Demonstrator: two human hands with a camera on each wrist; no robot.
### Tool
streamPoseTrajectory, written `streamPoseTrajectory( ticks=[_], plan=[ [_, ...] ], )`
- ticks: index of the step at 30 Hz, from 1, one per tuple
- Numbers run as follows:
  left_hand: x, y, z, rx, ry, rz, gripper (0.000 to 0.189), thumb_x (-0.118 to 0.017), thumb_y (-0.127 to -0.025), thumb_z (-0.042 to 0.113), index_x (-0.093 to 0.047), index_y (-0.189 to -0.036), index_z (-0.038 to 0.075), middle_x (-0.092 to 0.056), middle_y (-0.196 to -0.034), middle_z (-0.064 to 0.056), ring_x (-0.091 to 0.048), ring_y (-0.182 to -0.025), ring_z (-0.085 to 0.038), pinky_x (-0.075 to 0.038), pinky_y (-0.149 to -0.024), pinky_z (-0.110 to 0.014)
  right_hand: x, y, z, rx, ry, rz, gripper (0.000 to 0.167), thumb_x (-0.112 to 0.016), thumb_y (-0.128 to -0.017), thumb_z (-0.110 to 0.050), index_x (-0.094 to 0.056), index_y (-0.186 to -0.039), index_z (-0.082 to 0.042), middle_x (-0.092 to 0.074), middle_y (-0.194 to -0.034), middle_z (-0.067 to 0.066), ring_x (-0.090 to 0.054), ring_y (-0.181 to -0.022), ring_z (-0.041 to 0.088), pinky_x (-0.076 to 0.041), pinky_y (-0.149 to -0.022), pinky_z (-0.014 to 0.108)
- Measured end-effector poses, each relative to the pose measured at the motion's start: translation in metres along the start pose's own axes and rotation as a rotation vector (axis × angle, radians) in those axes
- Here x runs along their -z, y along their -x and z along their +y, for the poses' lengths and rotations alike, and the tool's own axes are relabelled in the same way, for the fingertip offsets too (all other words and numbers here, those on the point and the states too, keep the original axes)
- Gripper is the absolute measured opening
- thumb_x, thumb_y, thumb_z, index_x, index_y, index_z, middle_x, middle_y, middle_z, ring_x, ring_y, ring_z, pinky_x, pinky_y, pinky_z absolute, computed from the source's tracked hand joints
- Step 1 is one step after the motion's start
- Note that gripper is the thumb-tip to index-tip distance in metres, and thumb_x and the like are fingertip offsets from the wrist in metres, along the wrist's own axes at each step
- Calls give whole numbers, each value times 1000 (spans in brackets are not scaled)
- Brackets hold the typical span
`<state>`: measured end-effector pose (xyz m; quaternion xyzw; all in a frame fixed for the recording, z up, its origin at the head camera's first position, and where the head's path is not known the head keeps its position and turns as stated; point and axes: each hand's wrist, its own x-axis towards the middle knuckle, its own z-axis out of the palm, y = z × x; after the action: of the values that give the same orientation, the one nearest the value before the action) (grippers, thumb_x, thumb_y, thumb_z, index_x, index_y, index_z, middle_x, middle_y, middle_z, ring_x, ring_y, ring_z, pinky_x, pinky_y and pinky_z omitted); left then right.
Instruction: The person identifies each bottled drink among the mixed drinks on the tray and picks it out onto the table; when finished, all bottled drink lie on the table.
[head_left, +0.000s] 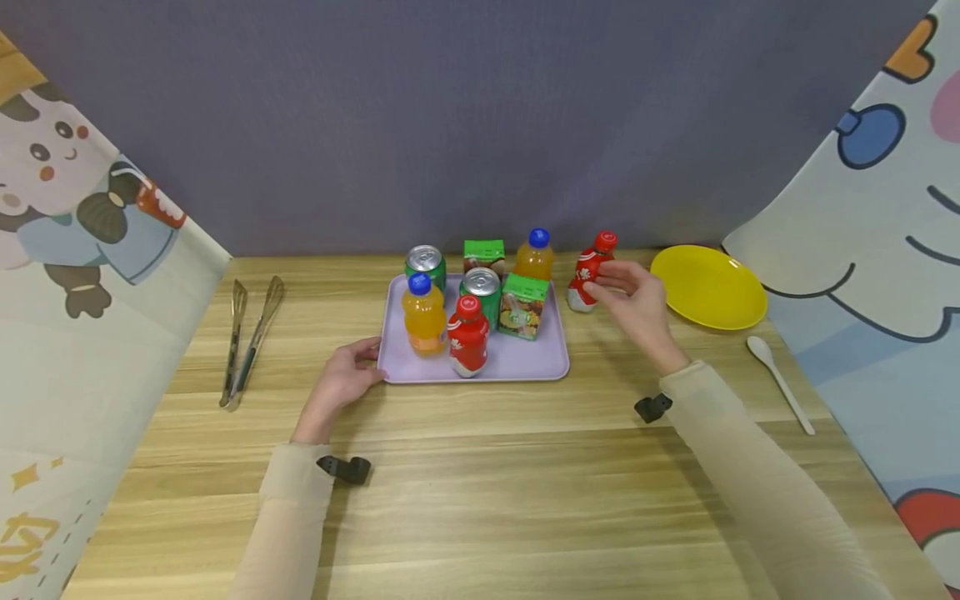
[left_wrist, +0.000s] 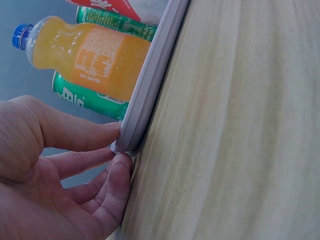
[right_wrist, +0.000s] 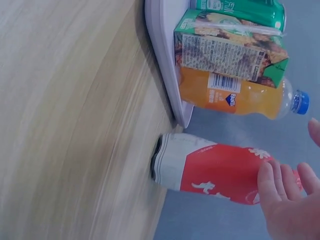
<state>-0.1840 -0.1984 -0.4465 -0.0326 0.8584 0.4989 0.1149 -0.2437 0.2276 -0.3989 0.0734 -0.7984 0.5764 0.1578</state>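
Note:
My left hand point(head_left: 347, 379) pinches the near left corner of a lilac tray point(head_left: 525, 364); in the left wrist view the thumb lies on the rim and fingers sit under it. On the tray stand a red bottle point(head_left: 468, 337), orange drink bottles point(head_left: 424, 321) with blue caps, green cans point(head_left: 426, 262) and green juice boxes point(head_left: 522, 308). Right of the tray, a second red bottle point(head_left: 585, 271) stands upright on the table. My right hand point(head_left: 639, 302) is beside its upper part, fingers extended and thumb apart; whether they touch it I cannot tell.
A yellow plate point(head_left: 708, 287) lies at the back right, with a white spoon point(head_left: 780, 385) in front of it. Metal tongs point(head_left: 251, 346) lie on the left of the wooden table point(head_left: 480, 500). A grey partition point(head_left: 480, 125) rises behind the tray.

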Motion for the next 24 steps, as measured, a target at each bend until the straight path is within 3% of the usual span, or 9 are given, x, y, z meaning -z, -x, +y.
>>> streamPoseTrajectory(
  ticks=[8, 14, 24],
  plan=[
    [0, 2, 2, 8, 0, 6, 63, -63, -83, -6, -39, -141, -7, -51, -123, -27, -55, -107, -37, -52, -83, -33, -12, 6, -37, 40, 19, -80, 42, -73, -82, -2, -58, -118, 13, -60, -113, 30, -60, -102, 41, -51, -82, 21],
    [1, 1, 2, 5, -10, 6, 63, -63, -83, -5, -38, -141, -6, -51, -123, -27, -55, -108, -36, -52, -83, -33, -24, 3, -48, 13, 45, -130, 48, -71, -85, -6, -53, -126, 11, -57, -123, 26, -57, -110, 39, -49, -89, 31],
    [0, -1, -1, 3, -7, 7, 63, -63, -83, -6, -39, -141, -6, -51, -123, -27, -56, -107, -36, -53, -83, -33, -40, -13, -17, 21, 58, -135, 60, -76, -82, -23, -54, -133, -2, -55, -131, 15, -54, -116, 30, -47, -94, 42]
  ],
)
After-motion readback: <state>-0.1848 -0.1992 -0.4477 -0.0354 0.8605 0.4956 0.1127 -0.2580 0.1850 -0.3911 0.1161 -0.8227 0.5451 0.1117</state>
